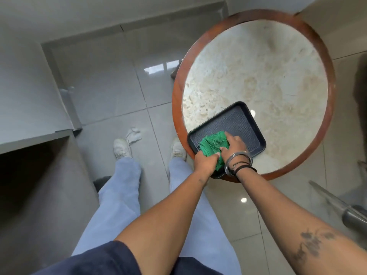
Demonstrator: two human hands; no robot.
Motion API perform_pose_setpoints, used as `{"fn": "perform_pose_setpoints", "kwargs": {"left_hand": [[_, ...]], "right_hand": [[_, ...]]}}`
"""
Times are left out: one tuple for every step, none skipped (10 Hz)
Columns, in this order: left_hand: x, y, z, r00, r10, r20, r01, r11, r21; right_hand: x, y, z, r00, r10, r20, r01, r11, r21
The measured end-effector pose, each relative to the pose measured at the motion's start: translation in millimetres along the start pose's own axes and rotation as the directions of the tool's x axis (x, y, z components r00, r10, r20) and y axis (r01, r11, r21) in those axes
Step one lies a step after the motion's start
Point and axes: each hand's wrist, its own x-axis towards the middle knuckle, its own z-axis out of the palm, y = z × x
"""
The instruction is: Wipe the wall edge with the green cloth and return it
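The green cloth [213, 144] lies bunched in the near left corner of a black rectangular tray [238, 122]. The tray rests on a round table with a pale stone top and a reddish wooden rim [327, 80]. My left hand [205, 161] grips the cloth's near edge at the tray's rim. My right hand [235, 144], with bangles on the wrist, presses on the cloth's right side with its fingers spread over it. The grey wall edge [65, 96] runs along the left, down to a corner near the floor.
Glossy grey floor tiles [111, 80] spread between the wall and the table. A crumpled white cloth [134, 133] lies on the floor by my left shoe. A metal bar [337, 203] slants in at the lower right. A dark recess sits at the lower left.
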Motion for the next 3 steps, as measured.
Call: {"fn": "perform_pose_setpoints", "kwargs": {"left_hand": [[-8,5,3,1.0,-0.003,0.011,0.002,0.999,0.053],[-20,24,-6,0.999,0.039,-0.034,-0.029,0.968,0.249],[-49,46,-27,0.979,0.14,-0.148,-0.065,0.903,0.425]], "right_hand": [[2,1,-4,0.999,-0.046,0.005,0.046,0.978,-0.203],[1,-9,-14,0.994,-0.096,-0.053,0.079,0.962,-0.26],[-16,-26,-33,0.967,-0.189,-0.17,0.159,0.972,-0.175]]}}
